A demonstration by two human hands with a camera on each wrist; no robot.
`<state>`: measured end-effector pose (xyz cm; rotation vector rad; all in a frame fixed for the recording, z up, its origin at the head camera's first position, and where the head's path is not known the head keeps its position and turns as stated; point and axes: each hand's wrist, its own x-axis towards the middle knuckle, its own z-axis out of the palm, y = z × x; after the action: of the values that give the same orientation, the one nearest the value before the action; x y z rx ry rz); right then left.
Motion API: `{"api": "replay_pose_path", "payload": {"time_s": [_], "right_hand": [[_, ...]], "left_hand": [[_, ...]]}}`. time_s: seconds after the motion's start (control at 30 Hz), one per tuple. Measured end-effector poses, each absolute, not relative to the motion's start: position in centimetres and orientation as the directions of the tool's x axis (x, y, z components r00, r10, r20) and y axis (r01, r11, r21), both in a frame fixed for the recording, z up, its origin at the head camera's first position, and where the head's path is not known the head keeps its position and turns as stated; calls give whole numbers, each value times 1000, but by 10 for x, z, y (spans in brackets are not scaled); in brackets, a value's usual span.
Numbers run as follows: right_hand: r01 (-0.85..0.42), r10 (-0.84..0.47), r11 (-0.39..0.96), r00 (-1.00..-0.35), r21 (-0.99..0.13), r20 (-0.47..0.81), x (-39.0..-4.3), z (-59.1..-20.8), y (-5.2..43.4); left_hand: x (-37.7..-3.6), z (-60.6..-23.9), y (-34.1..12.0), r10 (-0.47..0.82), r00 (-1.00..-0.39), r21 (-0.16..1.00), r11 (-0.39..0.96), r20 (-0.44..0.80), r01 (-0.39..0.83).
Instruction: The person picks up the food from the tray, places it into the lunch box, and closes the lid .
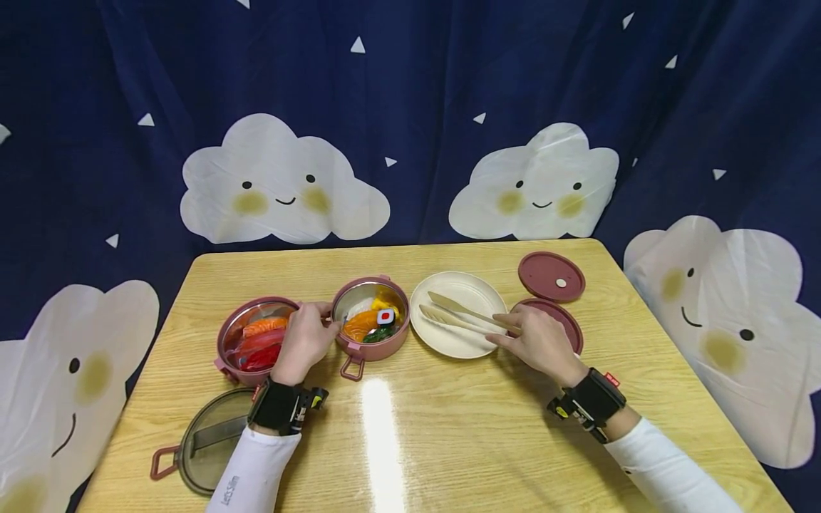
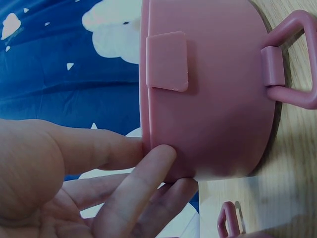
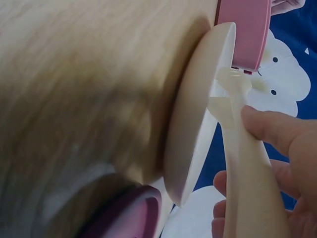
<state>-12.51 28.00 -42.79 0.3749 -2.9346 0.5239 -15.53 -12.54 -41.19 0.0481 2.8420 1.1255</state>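
on the table (image 1: 449,413), two pink bowls (image 1: 372,317), one plate (image 1: 457,313), one tongs (image 1: 465,317), two hands (image 1: 306,340).

Two round pink steel-lined containers with toy food: one (image 1: 256,335), one (image 1: 372,313). One round cream plate (image 1: 457,335). One pair of cream plastic tongs (image 1: 458,317). Two dark-red round lids: one (image 1: 551,276), one (image 1: 564,322). One grey transparent lid (image 1: 205,442).
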Motion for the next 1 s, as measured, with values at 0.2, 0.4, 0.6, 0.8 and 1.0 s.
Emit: {"api": "replay_pose_path", "payload": {"time_s": [0.2,0.4,0.6,0.8,1.0], "right_hand": [[-247,-193,910,-963,-334,186,-126,-436,277],[-217,-165,905,-972,-366,168,-124,-443,273],[-222,-166,909,-969,-353,181,-122,-449,271],[-219,-164,911,-970,-349,180,-121,-451,270],[-223,-173,912,-970,-344,170,-121,-451,269]], "left_hand": [[-156,-411,-125,64,-996,690,723,-62,4],[-156,-410,-124,63,-996,684,729,-64,3],[-156,-410,-124,62,-996,680,733,-63,3],[-155,-410,-124,65,-996,680,733,-59,7],[-155,-410,-125,63,-996,681,732,-57,7]]}}
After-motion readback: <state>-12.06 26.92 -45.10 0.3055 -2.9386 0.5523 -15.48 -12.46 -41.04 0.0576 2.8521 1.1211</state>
